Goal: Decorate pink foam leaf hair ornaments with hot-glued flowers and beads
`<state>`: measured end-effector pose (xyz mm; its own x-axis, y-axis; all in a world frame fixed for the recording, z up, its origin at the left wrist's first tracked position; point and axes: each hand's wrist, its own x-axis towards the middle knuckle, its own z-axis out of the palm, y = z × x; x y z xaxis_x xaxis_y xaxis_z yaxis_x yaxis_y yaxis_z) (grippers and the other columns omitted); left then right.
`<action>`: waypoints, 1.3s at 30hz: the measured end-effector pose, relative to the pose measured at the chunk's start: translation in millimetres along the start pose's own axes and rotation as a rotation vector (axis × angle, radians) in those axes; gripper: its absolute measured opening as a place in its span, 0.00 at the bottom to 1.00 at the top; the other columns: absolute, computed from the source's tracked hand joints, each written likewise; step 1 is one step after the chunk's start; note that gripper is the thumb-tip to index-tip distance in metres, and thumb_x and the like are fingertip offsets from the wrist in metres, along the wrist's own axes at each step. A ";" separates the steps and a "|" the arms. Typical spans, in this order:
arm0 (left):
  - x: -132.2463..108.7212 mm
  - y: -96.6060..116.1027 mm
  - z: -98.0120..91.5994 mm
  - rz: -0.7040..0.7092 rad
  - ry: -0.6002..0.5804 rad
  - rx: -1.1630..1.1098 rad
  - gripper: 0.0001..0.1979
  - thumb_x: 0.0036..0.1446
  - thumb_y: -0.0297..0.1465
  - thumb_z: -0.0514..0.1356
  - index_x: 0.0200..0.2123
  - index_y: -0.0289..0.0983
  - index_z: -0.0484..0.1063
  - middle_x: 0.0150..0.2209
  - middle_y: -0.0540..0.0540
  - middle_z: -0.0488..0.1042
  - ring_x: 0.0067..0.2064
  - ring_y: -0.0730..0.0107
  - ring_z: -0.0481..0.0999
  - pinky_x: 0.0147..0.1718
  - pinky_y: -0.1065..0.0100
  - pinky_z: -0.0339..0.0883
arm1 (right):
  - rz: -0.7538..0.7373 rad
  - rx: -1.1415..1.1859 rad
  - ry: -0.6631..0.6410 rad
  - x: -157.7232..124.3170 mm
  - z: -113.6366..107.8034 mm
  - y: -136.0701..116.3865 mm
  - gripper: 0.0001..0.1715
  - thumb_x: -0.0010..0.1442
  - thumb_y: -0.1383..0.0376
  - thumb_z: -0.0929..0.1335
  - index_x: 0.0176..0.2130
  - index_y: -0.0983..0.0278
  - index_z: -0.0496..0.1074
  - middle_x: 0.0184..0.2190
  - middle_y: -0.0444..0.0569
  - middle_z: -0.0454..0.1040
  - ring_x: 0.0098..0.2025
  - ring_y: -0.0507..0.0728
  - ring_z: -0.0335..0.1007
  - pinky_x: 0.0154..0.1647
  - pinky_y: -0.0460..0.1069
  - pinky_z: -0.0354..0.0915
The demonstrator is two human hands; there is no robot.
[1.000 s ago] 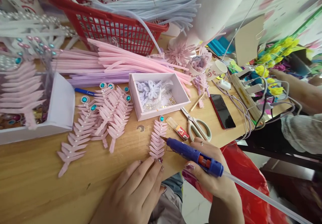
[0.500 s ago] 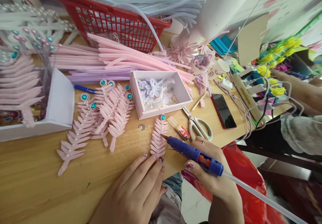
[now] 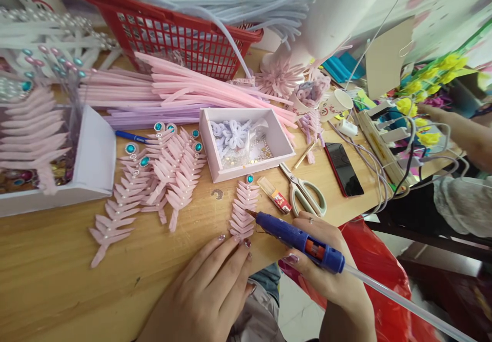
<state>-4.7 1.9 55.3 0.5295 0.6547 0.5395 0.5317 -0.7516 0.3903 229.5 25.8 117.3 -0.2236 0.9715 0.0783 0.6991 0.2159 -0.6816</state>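
Note:
A blue hot glue gun (image 3: 284, 232) with a long clear glue stick (image 3: 400, 293) in its back end is gripped in my right hand (image 3: 326, 270). Its nozzle meets the right edge of a pink pipe-cleaner leaf (image 3: 243, 206), about midway along. A blue gem (image 3: 250, 178) tops that leaf. Stretched out, the fingers of my left hand (image 3: 215, 275) rest on the leaf's lower end against the table. To the left lie several similar pink leaves (image 3: 179, 178) with blue gems and rows of small pearls.
Beyond the leaf stands a white box (image 3: 249, 167) of beads and pale flowers. Scissors (image 3: 307, 193), a small labelled case (image 3: 280, 201) and a phone (image 3: 343, 169) lie to the right. Behind are pink pipe cleaners (image 3: 200, 85) and a red basket (image 3: 172, 34). Another person's arm (image 3: 457, 132) reaches in at right.
The glue gun's nozzle has shifted very slightly down along the leaf. My left hand stays in place, and the whole view has drifted a little.

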 end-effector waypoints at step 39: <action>-3.5 -0.3 -0.7 0.001 -0.043 -0.025 0.14 0.75 0.27 0.55 0.51 0.28 0.80 0.55 0.41 0.81 0.60 0.57 0.73 0.67 0.57 0.57 | 0.065 -0.015 -0.024 -5.6 -1.9 -2.2 0.35 0.67 0.35 0.64 0.24 0.57 0.72 0.18 0.46 0.68 0.22 0.57 0.64 0.25 0.53 0.59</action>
<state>-7.2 -0.1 53.9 0.5582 0.6567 0.5071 0.5152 -0.7534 0.4087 230.5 20.1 119.8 -0.1935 0.9810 0.0164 0.7228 0.1538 -0.6738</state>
